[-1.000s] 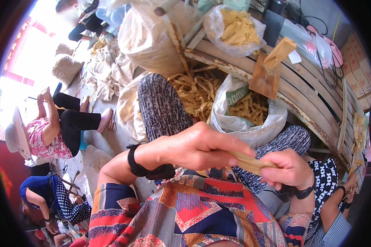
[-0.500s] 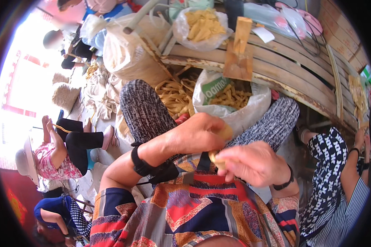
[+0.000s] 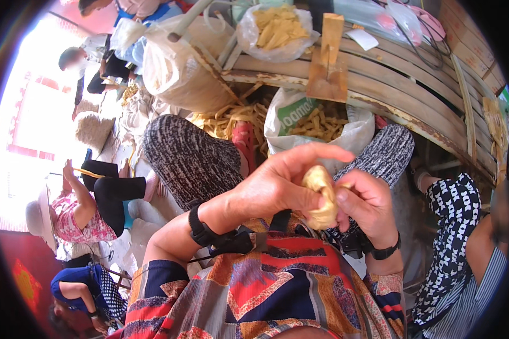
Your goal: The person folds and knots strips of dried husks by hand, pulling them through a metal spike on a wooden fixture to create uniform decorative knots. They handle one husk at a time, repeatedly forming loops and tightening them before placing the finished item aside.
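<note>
In front of my chest, a pale yellow, soft-looking strip [image 3: 320, 195] is bunched into a coil between both hands. My left hand [image 3: 283, 183] grips it between thumb and curled fingers, its index finger stretched out above. My right hand [image 3: 370, 204] pinches at the coil's right side with thumb and fingertips; the exact bit it holds is partly hidden. Just beyond my hands, between my knees, stands an open white sack [image 3: 274, 121] holding several short rolled yellow pieces [image 3: 322, 125]. Long loose yellow strips [image 3: 220, 120] lie in a heap left of that sack.
A slatted bench [image 3: 390, 70] with a rusty frame runs ahead, bearing a wooden board with an upright [image 3: 328, 85] and a clear bag of flat yellow pieces [image 3: 277, 34]. A large full sack [image 3: 181, 68] stands left. Co-workers sit at left [image 3: 87, 212] and close at right [image 3: 449, 226].
My hands have come closer together around the strip, which now shows as a larger coil. My left index finger has straightened. My left knee has swung outward to the left.
</note>
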`<state>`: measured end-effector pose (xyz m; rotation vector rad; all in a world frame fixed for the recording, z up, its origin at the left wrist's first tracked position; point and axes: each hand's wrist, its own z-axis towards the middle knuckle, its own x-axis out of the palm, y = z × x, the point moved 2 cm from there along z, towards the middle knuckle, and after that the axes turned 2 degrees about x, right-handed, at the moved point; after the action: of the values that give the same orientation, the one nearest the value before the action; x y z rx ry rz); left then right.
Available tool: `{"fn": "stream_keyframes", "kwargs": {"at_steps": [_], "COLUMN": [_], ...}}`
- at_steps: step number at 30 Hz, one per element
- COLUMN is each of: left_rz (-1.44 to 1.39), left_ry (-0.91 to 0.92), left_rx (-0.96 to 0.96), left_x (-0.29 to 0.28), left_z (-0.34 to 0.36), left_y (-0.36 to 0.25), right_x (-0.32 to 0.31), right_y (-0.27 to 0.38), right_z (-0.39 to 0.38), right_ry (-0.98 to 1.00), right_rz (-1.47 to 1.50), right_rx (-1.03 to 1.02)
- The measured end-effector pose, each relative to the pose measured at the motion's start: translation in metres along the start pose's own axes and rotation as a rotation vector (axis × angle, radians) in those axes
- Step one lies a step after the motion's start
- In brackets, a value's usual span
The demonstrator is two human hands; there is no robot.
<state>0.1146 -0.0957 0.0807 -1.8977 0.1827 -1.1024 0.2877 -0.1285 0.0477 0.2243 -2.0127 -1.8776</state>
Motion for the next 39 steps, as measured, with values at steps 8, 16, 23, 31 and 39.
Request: {"fn": "stream_keyframes", "kwargs": {"at_steps": [8,16,23,31,39], "left_rz": [0.665,1.221,0.494,0.074,0.442], "left_ry": [-0.166,-0.338,-0.232,0.034,-0.098], "left_rx": [0.099,0.353,0.173,-0.200,-0.074], "left_x": [0.004,-0.003,-0.012,-0.018,-0.022], "left_z": [0.005,0.014,0.015,0.020,0.019], "left_y": [0.006,0.019,0.018,0.012,0.001], "right_x": [0.000,0.009,-0.001,-0.005,-0.011], "right_y": [-0.016,-0.019,-0.023,0.006,0.010], "right_z": [-0.014,-0.013,-0.006,0.017,0.020], "right_ry": [-0.338,-0.360,-0.213,0.023,-0.251], "right_rz": [0.009,0.033,0.682,0.603,0.121], "right_rx": [-0.093,-0.060,0.060,-0.077,-0.158]}}
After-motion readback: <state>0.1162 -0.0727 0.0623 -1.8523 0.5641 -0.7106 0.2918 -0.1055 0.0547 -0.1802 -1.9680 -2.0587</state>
